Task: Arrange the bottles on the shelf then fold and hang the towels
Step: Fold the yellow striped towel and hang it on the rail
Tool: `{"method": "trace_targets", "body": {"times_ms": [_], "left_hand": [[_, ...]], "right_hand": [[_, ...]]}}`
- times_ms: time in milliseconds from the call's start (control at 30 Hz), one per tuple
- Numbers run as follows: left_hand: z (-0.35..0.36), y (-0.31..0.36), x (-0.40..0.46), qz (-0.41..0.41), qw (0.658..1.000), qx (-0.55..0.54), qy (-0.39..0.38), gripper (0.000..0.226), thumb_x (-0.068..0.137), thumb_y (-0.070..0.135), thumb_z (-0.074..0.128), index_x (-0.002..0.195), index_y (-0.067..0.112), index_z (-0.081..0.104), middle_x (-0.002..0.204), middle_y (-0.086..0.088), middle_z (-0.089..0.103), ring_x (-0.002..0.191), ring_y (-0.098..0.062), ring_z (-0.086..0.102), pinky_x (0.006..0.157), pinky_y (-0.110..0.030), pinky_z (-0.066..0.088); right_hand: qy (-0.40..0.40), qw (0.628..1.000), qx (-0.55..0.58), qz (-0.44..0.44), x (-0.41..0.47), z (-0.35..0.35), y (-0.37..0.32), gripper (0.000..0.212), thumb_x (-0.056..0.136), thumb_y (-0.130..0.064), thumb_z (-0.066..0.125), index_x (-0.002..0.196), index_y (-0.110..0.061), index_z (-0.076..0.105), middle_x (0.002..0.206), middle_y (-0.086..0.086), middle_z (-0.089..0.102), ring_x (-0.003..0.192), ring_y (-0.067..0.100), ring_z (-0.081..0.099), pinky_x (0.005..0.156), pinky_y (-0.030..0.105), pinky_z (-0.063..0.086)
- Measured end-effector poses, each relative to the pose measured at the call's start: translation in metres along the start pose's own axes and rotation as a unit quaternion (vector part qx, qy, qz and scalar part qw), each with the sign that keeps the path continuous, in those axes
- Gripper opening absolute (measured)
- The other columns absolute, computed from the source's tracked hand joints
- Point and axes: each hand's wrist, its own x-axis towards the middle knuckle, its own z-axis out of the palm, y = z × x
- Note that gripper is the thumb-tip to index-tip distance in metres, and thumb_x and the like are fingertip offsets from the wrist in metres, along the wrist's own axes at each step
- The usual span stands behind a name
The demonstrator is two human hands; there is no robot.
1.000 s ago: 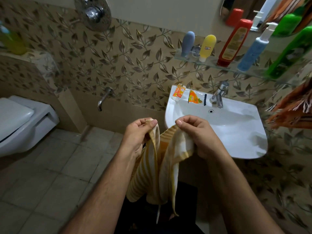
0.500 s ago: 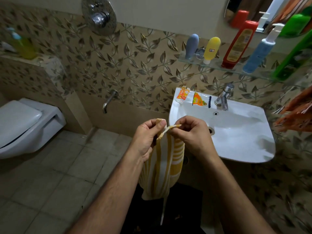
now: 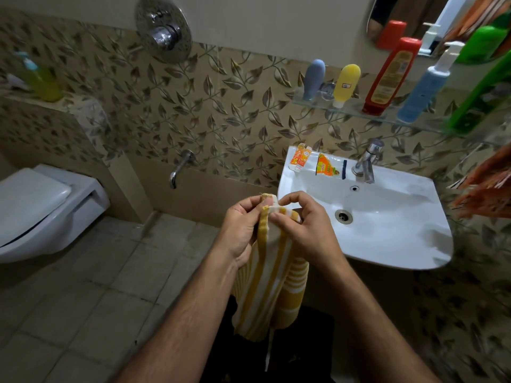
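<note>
Yellow-striped towel [image 3: 269, 275] hangs long-axis down | left hand [image 3: 243, 230], right hand [image 3: 302, 230] side by side, both grips pinching its top edge

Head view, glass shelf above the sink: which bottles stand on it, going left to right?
Grey-blue bottle → yellow bottle → red bottle → blue pump bottle → green bottle, partly cut off at the frame's right edge.

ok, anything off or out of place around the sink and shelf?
Two things. A flattened orange sachet and a small orange tube lie loose on the back rim of the washbasin. On the glass shelf, the yellow bottle stands cap-down. No spills.
</note>
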Motion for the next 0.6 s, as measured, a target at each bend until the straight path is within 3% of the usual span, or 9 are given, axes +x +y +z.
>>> {"method": "trace_targets", "body": {"times_ms": [167,300,467,600], "left_hand": [[-0.002,-0.004,0.000,0.008,1.000,-0.008,0.003,0.007,0.080,0.007,0.065,0.083,0.007,0.071,0.072,-0.009,0.074,0.065,-0.013,0.071,0.057,-0.022,0.056],[0.000,-0.005,-0.002,0.019,1.000,0.011,-0.002,0.010,0.081,0.009,0.065,0.079,0.010,0.074,0.075,-0.008,0.074,0.068,-0.013,0.071,0.059,-0.022,0.056],[0.001,-0.005,-0.005,0.027,0.998,0.050,-0.019,0.030,0.094,0.005,0.054,0.078,0.013,0.078,0.077,-0.005,0.075,0.070,-0.010,0.071,0.061,-0.020,0.055],[0.002,-0.003,-0.009,0.036,0.997,0.052,-0.040,0.015,0.084,0.017,0.064,0.085,0.012,0.078,0.083,-0.007,0.076,0.076,-0.011,0.072,0.064,-0.019,0.055]], "right_hand": [[0.065,0.996,-0.030,-0.053,-0.001,0.003,0.002,0.014,0.086,-0.030,0.074,0.076,-0.029,0.064,0.064,-0.020,0.059,0.060,-0.001,0.053,0.055,0.012,0.038],[0.068,0.997,-0.017,-0.029,-0.002,0.007,0.001,0.018,0.088,-0.031,0.071,0.073,-0.030,0.061,0.060,-0.020,0.057,0.055,0.000,0.049,0.052,0.013,0.035],[0.078,0.997,-0.025,0.012,-0.002,0.010,0.000,0.023,0.089,-0.036,0.067,0.072,-0.025,0.057,0.057,-0.009,0.050,0.053,0.004,0.043,0.052,0.026,0.035],[0.078,0.996,-0.012,0.036,-0.001,0.013,-0.002,0.023,0.091,-0.037,0.064,0.074,-0.023,0.056,0.059,-0.007,0.053,0.055,0.008,0.045,0.053,0.026,0.037]]}}
